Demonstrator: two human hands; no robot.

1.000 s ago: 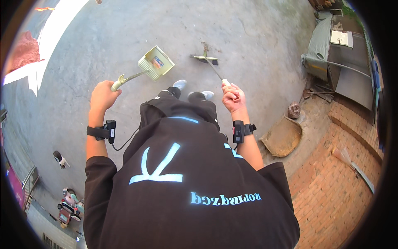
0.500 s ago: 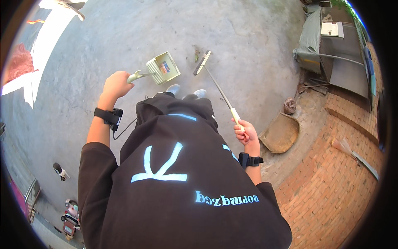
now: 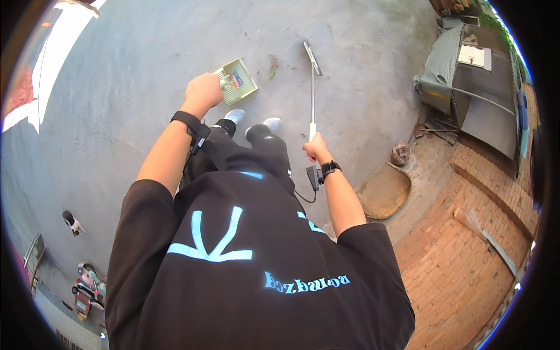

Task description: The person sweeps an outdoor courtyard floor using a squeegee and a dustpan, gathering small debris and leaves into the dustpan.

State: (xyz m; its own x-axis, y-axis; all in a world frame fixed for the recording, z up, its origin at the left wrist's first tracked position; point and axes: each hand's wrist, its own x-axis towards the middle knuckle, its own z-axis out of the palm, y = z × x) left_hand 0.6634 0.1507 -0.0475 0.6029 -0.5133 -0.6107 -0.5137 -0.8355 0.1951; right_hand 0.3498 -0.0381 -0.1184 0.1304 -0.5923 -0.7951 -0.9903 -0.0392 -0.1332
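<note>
My left hand (image 3: 204, 92) is closed round the handle of a pale green dustpan (image 3: 240, 83), whose open side faces right. A long-handled broom (image 3: 313, 96) is gripped near the top of its white handle end by my right hand (image 3: 318, 148). The broom's narrow head (image 3: 312, 58) is beyond my feet, to the right of a small heap of green-brown debris (image 3: 273, 66). That debris lies on the grey concrete floor between dustpan and broom head, apart from both. Both wrists wear black straps with small devices.
On the right are a shallow brown basin-like tray (image 3: 385, 191), a dark bundled bag (image 3: 401, 153), and a brick surface (image 3: 449, 274) with another broom (image 3: 487, 239) on it. A covered metal structure (image 3: 484, 105) stands far right. A black-and-white animal (image 3: 72, 223) and a parked scooter (image 3: 88, 291) are at left.
The broom head has moved right and farther away from the debris, its handle now nearly straight ahead. My left hand has gone forward and right, with the dustpan shifting slightly right.
</note>
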